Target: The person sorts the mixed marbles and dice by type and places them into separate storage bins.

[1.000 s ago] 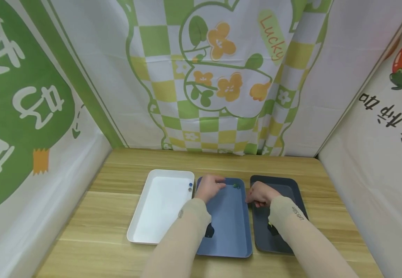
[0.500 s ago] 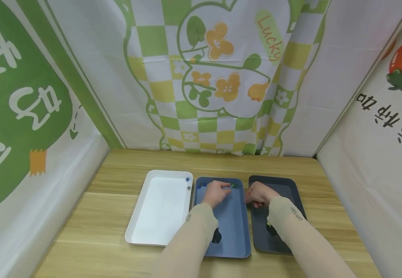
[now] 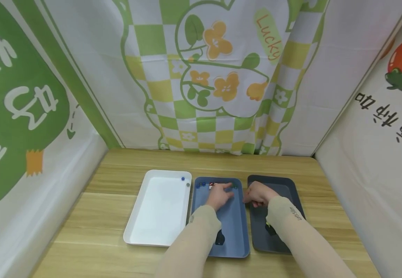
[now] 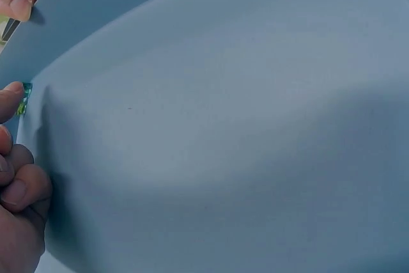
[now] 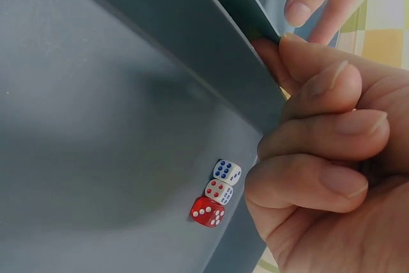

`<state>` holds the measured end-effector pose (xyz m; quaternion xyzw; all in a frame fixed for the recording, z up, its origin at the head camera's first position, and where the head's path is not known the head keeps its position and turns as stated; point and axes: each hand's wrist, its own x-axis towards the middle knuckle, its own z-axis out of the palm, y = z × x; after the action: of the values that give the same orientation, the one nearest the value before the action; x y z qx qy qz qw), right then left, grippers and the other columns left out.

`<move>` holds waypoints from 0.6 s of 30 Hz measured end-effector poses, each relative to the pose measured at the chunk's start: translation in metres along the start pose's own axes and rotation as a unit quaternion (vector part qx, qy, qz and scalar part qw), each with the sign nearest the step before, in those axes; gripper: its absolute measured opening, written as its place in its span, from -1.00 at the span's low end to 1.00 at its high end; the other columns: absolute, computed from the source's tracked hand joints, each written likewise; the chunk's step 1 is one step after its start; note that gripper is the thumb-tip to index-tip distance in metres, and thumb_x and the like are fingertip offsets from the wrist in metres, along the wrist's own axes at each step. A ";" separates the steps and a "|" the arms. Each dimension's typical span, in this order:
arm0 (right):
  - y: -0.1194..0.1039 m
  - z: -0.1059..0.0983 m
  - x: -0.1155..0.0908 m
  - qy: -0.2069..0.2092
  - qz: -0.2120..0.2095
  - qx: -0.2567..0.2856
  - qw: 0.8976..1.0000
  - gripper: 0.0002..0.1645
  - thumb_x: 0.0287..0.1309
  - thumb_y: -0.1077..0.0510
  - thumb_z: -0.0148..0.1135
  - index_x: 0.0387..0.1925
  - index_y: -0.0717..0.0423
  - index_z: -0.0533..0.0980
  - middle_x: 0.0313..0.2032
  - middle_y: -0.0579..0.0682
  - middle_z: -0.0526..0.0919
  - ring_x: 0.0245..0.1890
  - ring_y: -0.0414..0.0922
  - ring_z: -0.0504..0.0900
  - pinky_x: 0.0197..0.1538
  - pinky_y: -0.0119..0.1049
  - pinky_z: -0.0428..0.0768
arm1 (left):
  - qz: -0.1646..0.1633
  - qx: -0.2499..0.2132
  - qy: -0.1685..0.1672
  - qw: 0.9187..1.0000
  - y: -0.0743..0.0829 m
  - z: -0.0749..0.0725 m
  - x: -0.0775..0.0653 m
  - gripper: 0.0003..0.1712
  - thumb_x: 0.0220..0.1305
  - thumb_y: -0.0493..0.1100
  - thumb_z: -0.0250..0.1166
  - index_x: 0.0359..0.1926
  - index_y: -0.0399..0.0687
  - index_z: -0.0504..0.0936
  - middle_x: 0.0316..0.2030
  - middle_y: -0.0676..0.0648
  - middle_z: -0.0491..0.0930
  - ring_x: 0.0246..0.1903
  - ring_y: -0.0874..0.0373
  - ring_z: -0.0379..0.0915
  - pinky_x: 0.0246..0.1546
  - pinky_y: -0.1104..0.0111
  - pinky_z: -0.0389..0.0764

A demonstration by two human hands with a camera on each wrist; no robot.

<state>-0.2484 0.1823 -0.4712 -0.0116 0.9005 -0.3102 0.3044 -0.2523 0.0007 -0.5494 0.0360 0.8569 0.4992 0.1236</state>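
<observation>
My left hand (image 3: 219,196) is over the far end of the blue tray (image 3: 234,231), thumb and index finger extended and apart. Its index fingertip reaches the green marbles (image 3: 234,185) in the far right corner; in the left wrist view the finger meets a green glassy piece (image 4: 25,98). My right hand (image 3: 259,193) pinches the blue tray's right rim between thumb and index finger, its other fingers curled. Several blue marbles (image 3: 201,185) lie in the far left corner, and red-and-white dice (image 3: 213,185) by the far wall, partly behind the left hand.
The white tray (image 3: 157,216) at left has a blue marble (image 3: 183,178) and a greyish marble (image 3: 188,184). In the dark tray (image 3: 274,247) at right, two white dice (image 5: 223,180) and a red die (image 5: 208,212) sit in a corner. A curtain (image 3: 218,133) hangs behind the wooden table (image 3: 93,216).
My left hand has moved rightward across the blue tray to the green marbles, uncovering the blue marbles and dice. The white tray's blue marble has rolled leftward and back. My right hand stays on the rim.
</observation>
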 end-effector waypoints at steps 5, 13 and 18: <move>-0.001 0.001 0.000 0.001 0.002 0.001 1.000 -0.77 0.30 0.22 0.33 -0.46 0.26 0.69 -0.84 -0.10 0.35 -0.80 -0.23 0.20 -0.66 -0.36 0.16 | -0.009 0.011 -0.013 1.000 -0.001 0.003 0.004 -0.39 0.38 -0.17 0.35 0.41 -0.07 0.47 0.35 -0.11 0.51 -0.57 0.24 0.37 -0.51 0.40 0.44; -0.001 0.001 0.000 0.003 0.003 -0.003 1.000 -0.78 0.29 0.22 0.33 -0.44 0.28 0.70 -0.84 -0.10 0.35 -0.80 -0.22 0.21 -0.67 -0.36 0.16 | -0.041 0.020 -0.042 0.998 0.003 0.004 0.004 -0.39 0.44 -0.12 0.29 0.45 -0.06 0.43 -0.04 -0.12 0.72 -0.79 0.24 0.21 -0.69 0.42 0.34; 0.000 0.001 0.000 0.001 -0.003 -0.002 1.000 -0.80 0.29 0.24 0.33 -0.42 0.29 0.70 -0.84 -0.10 0.35 -0.81 -0.23 0.21 -0.66 -0.36 0.17 | -0.045 0.018 -0.051 0.997 0.004 0.003 0.003 -0.44 0.44 -0.12 0.29 0.42 -0.03 0.48 -0.28 -0.09 0.74 -0.80 0.25 0.17 -0.71 0.42 0.31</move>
<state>-0.2479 0.1814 -0.4718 -0.0145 0.9014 -0.3094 0.3026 -0.2547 0.0058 -0.5484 0.0248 0.8588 0.4753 0.1895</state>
